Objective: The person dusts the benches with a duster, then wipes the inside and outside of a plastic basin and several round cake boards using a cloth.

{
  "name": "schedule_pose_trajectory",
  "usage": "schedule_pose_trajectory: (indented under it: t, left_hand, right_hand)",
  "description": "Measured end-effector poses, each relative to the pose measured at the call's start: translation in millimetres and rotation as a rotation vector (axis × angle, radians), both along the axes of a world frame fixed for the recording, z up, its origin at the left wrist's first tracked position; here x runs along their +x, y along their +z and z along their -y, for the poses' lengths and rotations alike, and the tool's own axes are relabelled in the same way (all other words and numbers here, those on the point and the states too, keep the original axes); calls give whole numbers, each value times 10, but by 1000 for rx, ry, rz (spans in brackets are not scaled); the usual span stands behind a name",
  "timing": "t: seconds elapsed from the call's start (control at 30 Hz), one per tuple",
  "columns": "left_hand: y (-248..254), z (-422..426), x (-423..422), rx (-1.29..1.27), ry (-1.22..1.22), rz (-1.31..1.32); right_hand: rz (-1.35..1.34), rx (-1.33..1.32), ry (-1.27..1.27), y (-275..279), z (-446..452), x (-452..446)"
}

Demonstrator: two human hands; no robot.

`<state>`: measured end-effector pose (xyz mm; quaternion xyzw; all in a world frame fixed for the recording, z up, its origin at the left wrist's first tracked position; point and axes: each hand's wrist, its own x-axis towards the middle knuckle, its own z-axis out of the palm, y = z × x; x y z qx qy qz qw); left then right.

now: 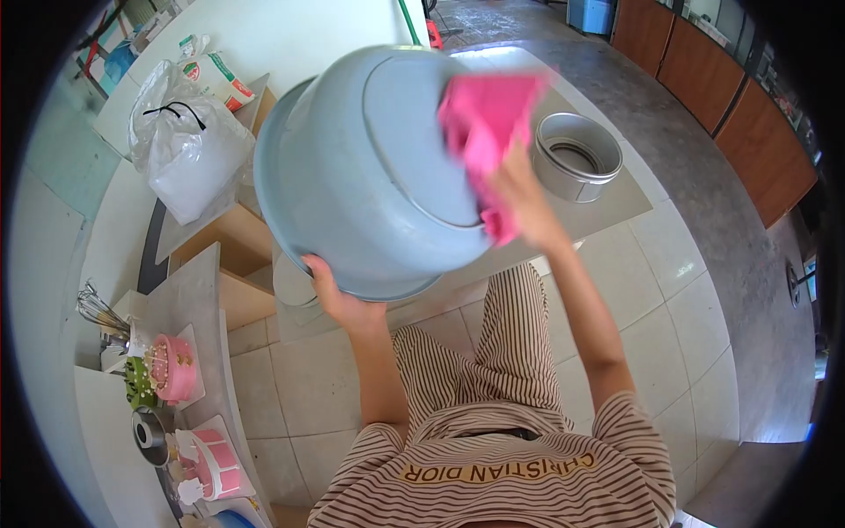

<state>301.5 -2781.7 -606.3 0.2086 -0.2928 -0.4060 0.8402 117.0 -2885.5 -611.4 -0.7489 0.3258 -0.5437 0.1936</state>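
A large blue-grey plastic basin is tipped on its side in front of me, its round base facing right. My left hand grips the rim at the lower side, thumb on the outer wall and the other fingers hidden behind it. My right hand is closed on a bright pink cloth, which lies against the basin's base. Cloth and right hand are smeared by motion. Just right of them, round metal cake pans stand nested on the table.
A grey-topped table lies beneath the basin. On the left, a clear plastic bag and a printed sack rest on a surface. Pink cakes, whisks and a metal tin line the side counter.
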Motion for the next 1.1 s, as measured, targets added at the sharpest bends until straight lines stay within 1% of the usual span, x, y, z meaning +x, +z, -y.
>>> schedule_pose_trajectory:
  t: [0.07, 0.1, 0.13, 0.17, 0.2, 0.27, 0.3, 0.37, 0.43, 0.5, 0.53, 0.6, 0.67, 0.73, 0.8, 0.83, 0.9, 0.93, 1.0, 1.07, 1.1]
  left_hand:
    - [-98, 133, 18, 14, -33, 6]
    - [-154, 179, 18, 36, -63, 66]
    - [-205, 204, 26, 62, -93, 128]
    - [-183, 189, 2, 63, -104, 136]
    - [-160, 144, -39, 48, -100, 113]
    - [-158, 44, -66, 42, -95, 85]
    - [-158, 8, -50, 17, -82, 99]
    - [-144, -37, -8, -17, -57, 110]
    - [-109, -16, 29, 58, 70, 97]
    - [-147, 74, 122, 38, 56, 104]
    - [-176, 99, 155, 34, 34, 119]
    - [-125, 91, 123, 63, 37, 174]
    - [-124, 33, 118, 96, 45, 227]
    - [-137, -30, 119, 80, -47, 151]
    - [-97, -137, 43, 84, -37, 131]
    - [-86, -188, 4, 83, -35, 108]
    - [-115, -278, 7, 43, -39, 124]
    - [-114, -313, 16, -4, -48, 146]
    - [-82, -391, 22, -43, -9, 157]
    - [-43, -446, -25, -81, 40, 162]
    - [-14, -443, -64, -41, 110, 153]
  right_hand:
    - [-243, -166, 75, 122, -386, 83]
    - [-238, -164, 64, 229, -400, 123]
    - [-267, -251, 88, 331, -389, 162]
    - [-299, -339, 113, 396, -340, 164]
    - [-298, -336, 105, 440, -188, 127]
    - [-21, -163, -28, 478, 126, 68]
    - [-23, -159, -27, 385, 149, 43]
    - [9, 40, 0, 118, 260, -45]
    - [-121, 229, 75, -205, -72, -41]
    - [43, 123, 224, -172, -386, 142]
    - [45, 121, 223, -85, -420, 197]
    - [-70, -206, 278, 107, -550, 260]
    - [-262, -381, 214, 392, -422, 222]
    - [-188, -621, 44, 721, -249, 282]
    - [-105, -581, 13, 891, -2, 237]
    - [-106, -580, 20, 902, 124, 200]
    - [32, -169, 54, 769, 314, 84]
    - [32, -174, 59, 582, 371, 21]
    - [290, 109, 71, 109, 544, -53]
    - [561, 397, 319, -200, 384, -20]
    - [644, 535, 385, -246, 202, 6]
